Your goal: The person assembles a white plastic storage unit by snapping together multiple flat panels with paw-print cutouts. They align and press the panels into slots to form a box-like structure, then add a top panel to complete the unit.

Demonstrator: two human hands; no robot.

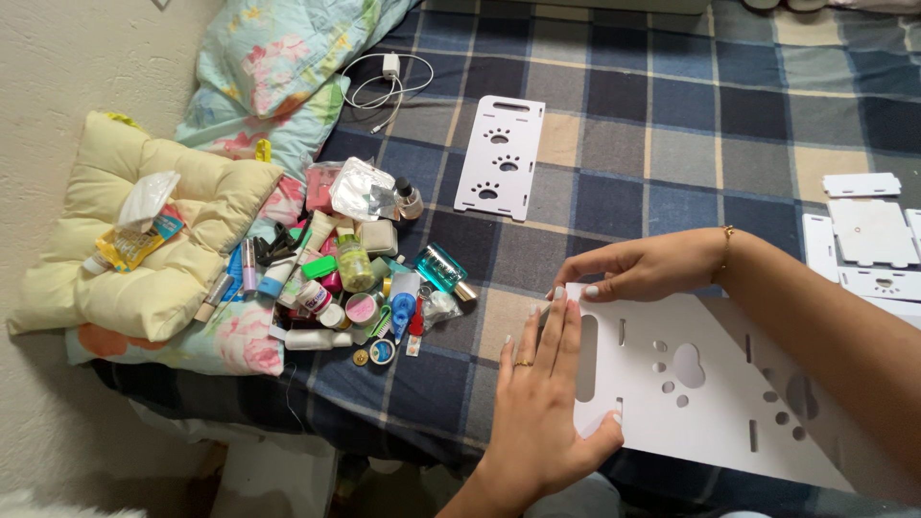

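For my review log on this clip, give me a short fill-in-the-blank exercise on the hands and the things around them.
1. Both hands, left hand and right hand, rest on a white panel with cut-outs shaped like ____ prints.
2. The bedcover has a ____ pattern.
3. The white charger cable lies beside the ____ pillow.

Missing words: paw; checked; floral

board on blanket | toiletries pile left | cushion far left
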